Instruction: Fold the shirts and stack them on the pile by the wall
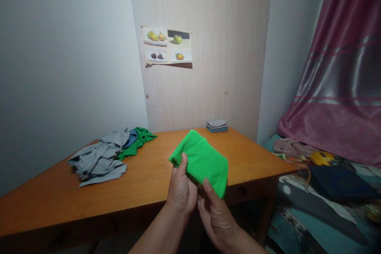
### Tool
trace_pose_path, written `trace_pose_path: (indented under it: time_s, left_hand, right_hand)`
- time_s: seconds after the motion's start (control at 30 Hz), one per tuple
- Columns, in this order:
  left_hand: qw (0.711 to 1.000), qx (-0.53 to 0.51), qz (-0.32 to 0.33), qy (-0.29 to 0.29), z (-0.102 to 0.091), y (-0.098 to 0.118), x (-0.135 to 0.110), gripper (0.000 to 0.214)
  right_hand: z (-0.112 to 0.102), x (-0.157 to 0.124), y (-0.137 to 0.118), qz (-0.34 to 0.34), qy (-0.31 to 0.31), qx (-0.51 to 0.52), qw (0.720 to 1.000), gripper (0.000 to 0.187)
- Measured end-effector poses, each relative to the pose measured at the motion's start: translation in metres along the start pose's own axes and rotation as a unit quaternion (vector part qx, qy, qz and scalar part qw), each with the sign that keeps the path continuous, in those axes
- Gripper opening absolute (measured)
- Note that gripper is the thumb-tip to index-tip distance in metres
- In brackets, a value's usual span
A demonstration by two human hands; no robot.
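Observation:
A bright green folded cloth (204, 158) is held up in front of the table's near edge, tilted toward the right. My left hand (181, 188) grips its lower left side, thumb on top and the other fingers underneath. Along the bottom edge, my right hand (216, 210) is closed on the same cloth, its thumb pressed on the face. The fingers beneath the cloth are mostly hidden. Behind it stands the orange-brown wooden table (143, 182).
On the table's left lies a crumpled heap of grey clothing (101, 158) with green cloth (139, 141) beside it. A small folded stack of cloths (217, 126) sits at the back. To the right are a pink curtain (336, 127) and a cluttered surface with a dark blue item (342, 182).

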State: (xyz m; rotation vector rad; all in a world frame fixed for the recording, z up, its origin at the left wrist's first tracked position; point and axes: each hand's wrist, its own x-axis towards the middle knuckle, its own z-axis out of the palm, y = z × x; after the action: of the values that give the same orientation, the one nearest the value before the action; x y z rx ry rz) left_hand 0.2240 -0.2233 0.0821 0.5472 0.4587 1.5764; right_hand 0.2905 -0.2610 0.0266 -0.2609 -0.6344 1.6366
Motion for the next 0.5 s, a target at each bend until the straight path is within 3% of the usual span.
trace_pose_path:
  time_s: [0.13,0.27,0.4,0.5]
  left_hand:
    - [0.999,-0.02,-0.031,0.026,-0.017,0.0,-0.005,0.046]
    - [0.99,0.04,-0.105,0.08,-0.043,0.006,-0.025,0.041]
    - [0.96,0.171,-0.192,0.108,-0.067,0.007,-0.048,0.044]
    - [0.957,0.198,-0.185,0.104,-0.076,0.0,-0.057,0.032]
  right_hand:
    - [-0.005,0.007,-0.012,-0.016,0.106,0.018,0.994,0.059]
    - [-0.028,-0.003,-0.026,0.007,0.183,-0.01,0.983,0.066]
    - [-0.052,-0.022,-0.028,0.055,0.219,-0.036,0.974,0.07]
    - [-0.057,-0.036,-0.023,0.07,0.203,0.009,0.977,0.069]
